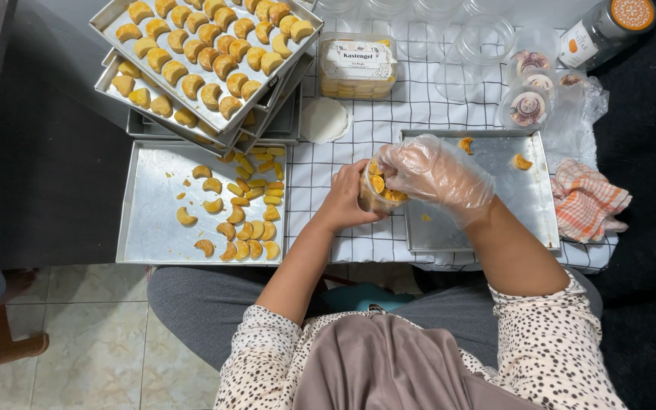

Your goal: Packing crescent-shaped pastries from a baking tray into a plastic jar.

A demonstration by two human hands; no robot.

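Stacked trays: rectangular metal baking trays (119,85) piled at the upper left, set askew on one another; the top one carries rows of golden crescent-shaped cookies (206,47).
Flat tray: a rectangular silver baking tray (153,205) lying in front of the stack, its right part holding loose golden crescent cookies (246,216); its left part is bare metal.
Table cover: a white cloth with a black grid pattern (320,171) under the trays and jars.
Filled box: a lidded clear plastic container of pale stick-shaped biscuits (357,67), well behind the hands.
Left hand (343,201): bare, fingers curled around the side of the jar, holding it tilted.
Jar: a small round clear plastic jar (377,193), partly filled with golden cookies, held between the two trays above the cloth.
Right hand (430,171): in a thin transparent plastic glove, fingers bunched at the jar's mouth; what they pinch cannot be told.
Right tray: a second silver baking tray (525,197), with two cookies near its far edge.
Lids: round clear lids (528,106) beyond that tray.
Towel: an orange-and-white checked cloth (586,199), crumpled at the far right.
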